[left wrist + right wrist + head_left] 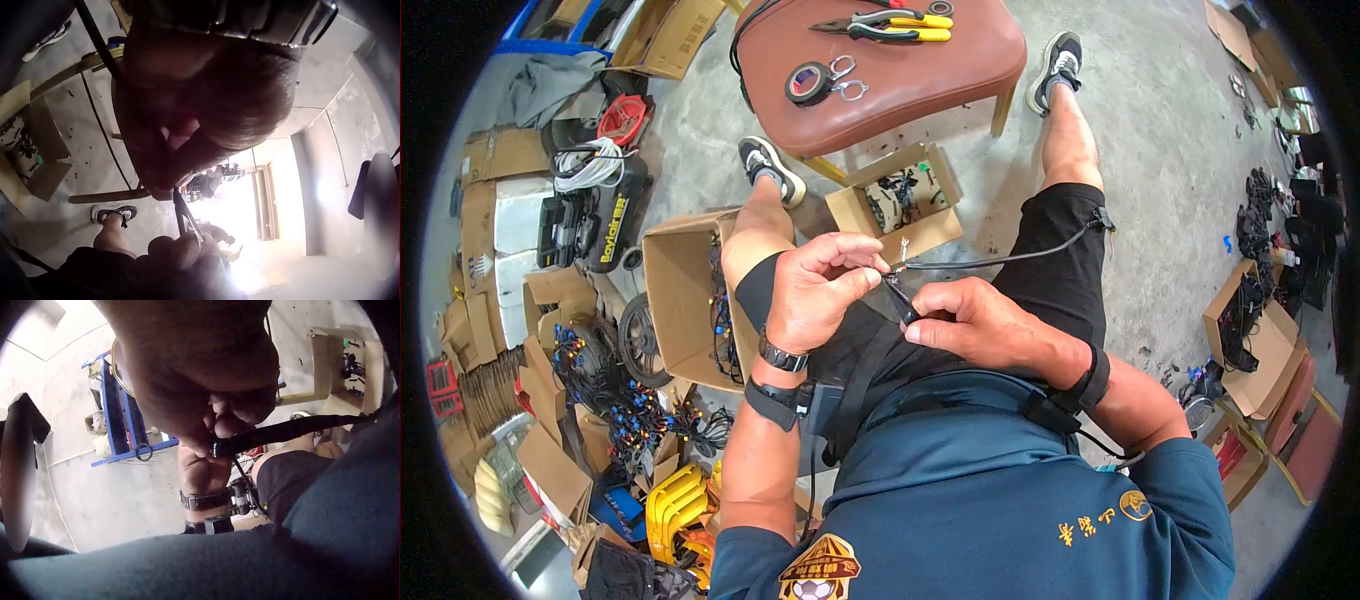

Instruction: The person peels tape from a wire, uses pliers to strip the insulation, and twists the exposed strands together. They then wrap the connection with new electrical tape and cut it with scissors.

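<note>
In the head view my left hand (820,290) pinches the end of a black cable (1010,262) between thumb and forefinger, with thin stripped strands (904,246) sticking up beside the fingertips. My right hand (975,318) grips a short black length (900,298) between thumb and curled fingers; I cannot tell whether it is cable or tape. It slants up to the left fingertips. The cable crosses the right thigh to a small black connector (1103,220). In the left wrist view the black length (182,212) spans the two hands.
Ahead stands a brown padded stool (940,90) with pliers (890,27), black tape (808,84) and small scissors (852,90). An opened carton (855,210) of small parts sits between the feet. A larger carton (680,300) and heaped cables (595,370) are at left.
</note>
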Motion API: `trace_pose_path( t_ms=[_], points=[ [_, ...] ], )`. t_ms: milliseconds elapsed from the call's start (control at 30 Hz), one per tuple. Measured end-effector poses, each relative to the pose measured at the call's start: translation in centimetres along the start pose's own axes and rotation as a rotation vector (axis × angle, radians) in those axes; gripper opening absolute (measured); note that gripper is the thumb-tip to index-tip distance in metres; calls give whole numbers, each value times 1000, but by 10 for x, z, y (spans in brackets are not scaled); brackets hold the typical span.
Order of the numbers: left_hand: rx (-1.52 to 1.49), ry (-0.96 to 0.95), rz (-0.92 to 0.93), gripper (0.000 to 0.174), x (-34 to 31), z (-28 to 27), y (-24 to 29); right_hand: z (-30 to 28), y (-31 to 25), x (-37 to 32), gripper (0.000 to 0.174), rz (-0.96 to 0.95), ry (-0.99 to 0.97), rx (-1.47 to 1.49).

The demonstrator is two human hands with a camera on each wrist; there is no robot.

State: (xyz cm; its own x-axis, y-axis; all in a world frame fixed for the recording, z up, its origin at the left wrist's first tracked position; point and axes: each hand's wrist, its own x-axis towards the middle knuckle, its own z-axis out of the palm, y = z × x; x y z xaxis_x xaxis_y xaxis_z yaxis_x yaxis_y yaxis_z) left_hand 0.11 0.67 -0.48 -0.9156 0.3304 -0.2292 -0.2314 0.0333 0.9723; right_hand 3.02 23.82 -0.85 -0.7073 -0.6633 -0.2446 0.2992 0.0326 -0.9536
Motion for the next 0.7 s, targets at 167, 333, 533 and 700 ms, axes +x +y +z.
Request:
trace_pose_path(
  t_ms=[167, 333, 533, 700],
  points=[
    [-53, 65, 39, 29, 0, 5, 4, 2, 2, 4, 22, 3, -2, -51],
    [-92, 104, 66, 34, 2, 7, 3, 3, 1, 5, 24, -38, 20, -111],
    [-98, 58, 21, 33, 4, 3, 7, 1, 14, 7, 19, 15, 33, -88],
    [-151, -36, -96, 34, 0, -1, 16, -1, 37, 11, 20, 12, 112, -122]
  ],
)
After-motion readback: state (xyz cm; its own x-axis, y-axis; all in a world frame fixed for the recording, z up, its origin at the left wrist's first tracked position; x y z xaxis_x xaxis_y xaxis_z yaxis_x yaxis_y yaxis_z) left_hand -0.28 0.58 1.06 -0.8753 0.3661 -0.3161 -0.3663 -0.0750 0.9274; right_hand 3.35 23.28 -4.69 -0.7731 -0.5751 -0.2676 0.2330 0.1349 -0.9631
